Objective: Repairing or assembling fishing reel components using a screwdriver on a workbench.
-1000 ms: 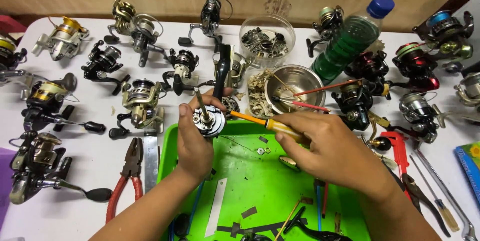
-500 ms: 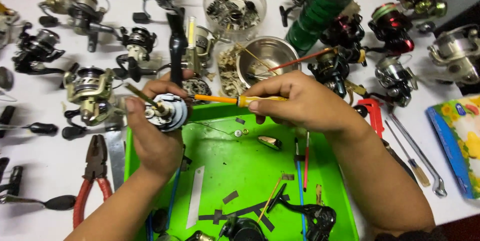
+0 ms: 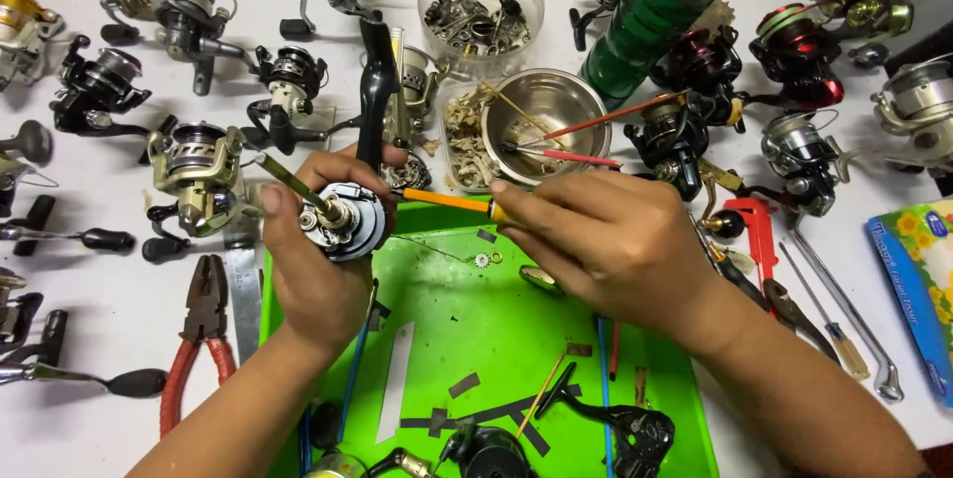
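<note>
— Is it bright here?

— Yes. Soft light falls from above on the white tabletop (image 3: 89,359), and the green tray (image 3: 476,329) glows.

— Any shadows?

— Only small, pale ones, just under the fingers (image 3: 521,202) and beside the pliers (image 3: 199,339).

— Any shine?

— The steel bowl (image 3: 556,111) past the fingers gleams, and so does the clear tub (image 3: 481,6).

— Is it sharp?

— Mostly. Things near the fingers look clear. At the far edges the reels look a bit stretched and soft.
</note>
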